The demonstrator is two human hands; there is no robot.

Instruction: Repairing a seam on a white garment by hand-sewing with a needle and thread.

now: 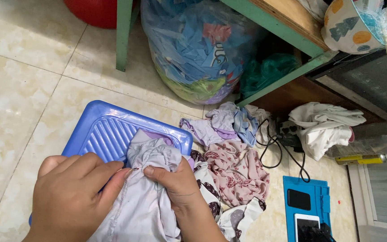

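With the left hand [70, 197] pinching a needle [134, 169], draw it slowly; right hand [175, 181] fingers grip the pale cloth [146, 201] taut over the blue tray's [99, 130] near edge.

open tiled floor [19, 89] lies to the left of the blue plastic stool [108, 130], with nothing standing there. ahead, a green table leg [124, 36] and a stuffed clear bag of cloth [198, 49] close the way under the table. to the right, a heap of patterned fabric scraps [234, 170] lies just beside the stool, and a black cable [283, 152] loops across the tiles past it. further right a white cloth bundle [323, 127] and a blue mat with phones [307, 206] crowd the floor.
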